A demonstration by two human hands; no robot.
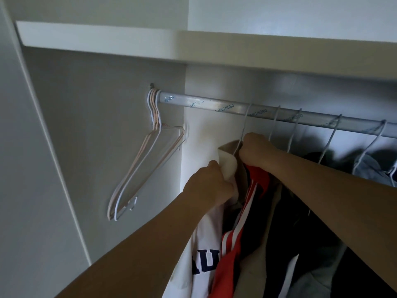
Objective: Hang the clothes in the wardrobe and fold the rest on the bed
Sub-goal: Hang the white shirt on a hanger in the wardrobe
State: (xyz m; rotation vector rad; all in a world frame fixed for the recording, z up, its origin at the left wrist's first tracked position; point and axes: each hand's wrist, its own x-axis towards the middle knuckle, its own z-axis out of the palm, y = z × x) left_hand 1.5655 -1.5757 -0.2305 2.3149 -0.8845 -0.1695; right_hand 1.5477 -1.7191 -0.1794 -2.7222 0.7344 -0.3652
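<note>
Left hand: the left hand point(207, 186) has its fingers curled into the cream fabric of the white garment point(206, 237), a clenched grip on the cloth near its collar.
Right hand: the right hand point(255, 150) is closed round the neck of a thin wire hanger point(243, 130), whose hook sits over the rail; its lower fingers are buried in cloth.
White garment: soft, matte cotton-like cloth with dark blue block letters, only partly readable; it hangs at the left end of the row of clothes and runs off the bottom edge.
Red garment: a red piece point(234, 250) with white stripes, smooth, just beside the white one and touching it.
Dark clothes: black and grey garments point(322, 222) fill the right side in shadow, their shapes hard to tell apart.
Rail: a round, shiny metal rail point(214, 106) wrapped in clear film with blue print, cut off at the right edge.
Empty hangers: a bunch of thin pink and white wire hangers point(148, 166) hangs at the rail's left end, against the grey wardrobe wall point(96, 125).
Shelf: a flat white shelf point(129, 44) runs above the rail.
</note>
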